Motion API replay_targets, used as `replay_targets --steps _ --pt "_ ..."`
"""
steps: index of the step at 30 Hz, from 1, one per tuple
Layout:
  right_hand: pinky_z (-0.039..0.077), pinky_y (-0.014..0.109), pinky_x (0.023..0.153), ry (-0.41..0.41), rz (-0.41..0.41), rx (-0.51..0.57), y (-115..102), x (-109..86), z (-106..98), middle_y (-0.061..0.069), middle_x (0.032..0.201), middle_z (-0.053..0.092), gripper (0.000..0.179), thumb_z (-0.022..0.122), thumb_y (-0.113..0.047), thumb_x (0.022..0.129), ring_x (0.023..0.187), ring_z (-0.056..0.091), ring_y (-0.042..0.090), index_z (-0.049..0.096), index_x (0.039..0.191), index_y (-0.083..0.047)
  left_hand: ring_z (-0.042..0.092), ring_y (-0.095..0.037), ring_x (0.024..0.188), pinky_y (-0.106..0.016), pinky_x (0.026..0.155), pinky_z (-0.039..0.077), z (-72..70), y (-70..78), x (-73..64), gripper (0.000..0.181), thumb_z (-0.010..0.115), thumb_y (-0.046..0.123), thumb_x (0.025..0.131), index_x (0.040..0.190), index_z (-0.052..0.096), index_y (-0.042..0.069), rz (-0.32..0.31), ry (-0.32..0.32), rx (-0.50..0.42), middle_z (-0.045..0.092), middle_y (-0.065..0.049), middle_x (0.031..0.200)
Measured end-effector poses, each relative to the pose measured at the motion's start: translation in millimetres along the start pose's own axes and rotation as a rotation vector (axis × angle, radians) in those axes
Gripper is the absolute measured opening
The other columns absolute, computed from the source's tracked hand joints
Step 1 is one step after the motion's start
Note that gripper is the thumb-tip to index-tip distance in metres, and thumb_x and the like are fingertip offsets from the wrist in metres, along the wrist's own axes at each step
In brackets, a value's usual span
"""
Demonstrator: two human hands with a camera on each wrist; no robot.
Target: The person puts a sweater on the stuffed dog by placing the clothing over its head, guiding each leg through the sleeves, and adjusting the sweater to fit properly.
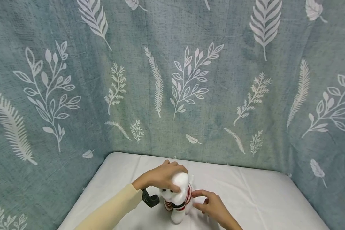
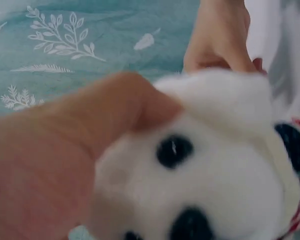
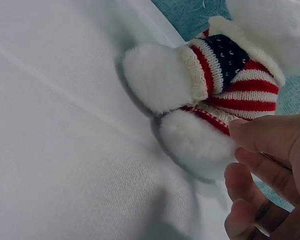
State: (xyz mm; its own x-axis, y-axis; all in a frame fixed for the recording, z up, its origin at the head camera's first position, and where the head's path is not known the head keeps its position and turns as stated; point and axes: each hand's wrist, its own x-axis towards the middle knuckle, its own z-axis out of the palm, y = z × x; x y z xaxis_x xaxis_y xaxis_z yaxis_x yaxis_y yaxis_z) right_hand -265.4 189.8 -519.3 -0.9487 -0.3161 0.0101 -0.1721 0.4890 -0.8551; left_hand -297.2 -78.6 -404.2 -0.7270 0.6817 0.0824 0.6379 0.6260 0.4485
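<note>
A white plush toy dog (image 1: 177, 217) in a knitted red-and-white striped sweater (image 3: 255, 92) with a navy patch sits on the white surface. My left hand (image 1: 164, 175) grips its head from above, the thumb (image 2: 135, 100) pressing above a black eye (image 2: 175, 150). Most of the left fingers are hidden behind the head. On the toy's other side is my right hand (image 1: 212, 204), fingers loosely bent and apart. Its thumb tip (image 3: 240, 131) is right at the sweater's lower edge, near a fluffy leg (image 3: 195, 145).
A white cloth (image 1: 253, 195) covers the table. Blue-green curtains (image 1: 132, 89) with white leaf prints stand along the back and sides. A black wrist camera mount (image 1: 150, 199) sits under the left wrist, close to the toy.
</note>
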Motion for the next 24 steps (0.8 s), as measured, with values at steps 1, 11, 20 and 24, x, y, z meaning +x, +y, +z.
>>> replay_targets --steps 1,11,20,24 --pt "0.051 0.030 0.052 0.002 -0.005 0.003 0.1 0.3 0.2 0.005 0.122 0.072 0.034 0.082 -0.019 0.088 0.060 0.059 0.016 0.074 0.121 -0.015 0.046 -0.017 0.103 -0.036 0.081 0.048 -0.4 -0.2 -1.0 0.054 0.085 0.043 0.083 0.130 0.061 0.034 -0.013 0.000 0.000 0.058 0.005 0.119" --pt "0.048 0.029 0.049 0.031 -0.017 -0.003 -0.3 1.6 2.6 0.006 0.119 0.072 0.030 0.080 -0.019 0.090 0.058 0.058 0.016 0.074 0.119 -0.015 0.056 -0.031 0.100 -0.042 0.073 0.053 15.3 24.1 -7.5 0.093 0.060 0.088 0.075 0.136 0.057 0.018 -0.176 0.138 0.447 0.056 -0.015 0.116" --pt "0.046 0.030 0.048 0.048 0.022 -0.003 0.9 -1.8 1.1 0.006 0.119 0.071 0.027 0.075 -0.021 0.095 0.058 0.059 0.017 0.074 0.121 -0.015 0.057 -0.023 0.089 -0.033 0.068 0.051 13.9 21.0 -4.5 0.070 0.087 0.051 0.075 0.127 0.058 0.016 -0.118 0.082 0.274 0.060 -0.008 0.098" --pt "0.046 0.031 0.047 0.081 0.031 0.008 0.7 -1.5 -0.2 0.005 0.115 0.071 0.026 0.073 -0.026 0.097 0.058 0.059 0.018 0.073 0.121 -0.017 0.051 -0.018 0.098 -0.033 0.075 0.048 10.8 11.3 -2.4 0.060 0.091 0.034 0.074 0.125 0.061 0.025 -0.032 0.070 0.161 0.057 -0.001 0.107"
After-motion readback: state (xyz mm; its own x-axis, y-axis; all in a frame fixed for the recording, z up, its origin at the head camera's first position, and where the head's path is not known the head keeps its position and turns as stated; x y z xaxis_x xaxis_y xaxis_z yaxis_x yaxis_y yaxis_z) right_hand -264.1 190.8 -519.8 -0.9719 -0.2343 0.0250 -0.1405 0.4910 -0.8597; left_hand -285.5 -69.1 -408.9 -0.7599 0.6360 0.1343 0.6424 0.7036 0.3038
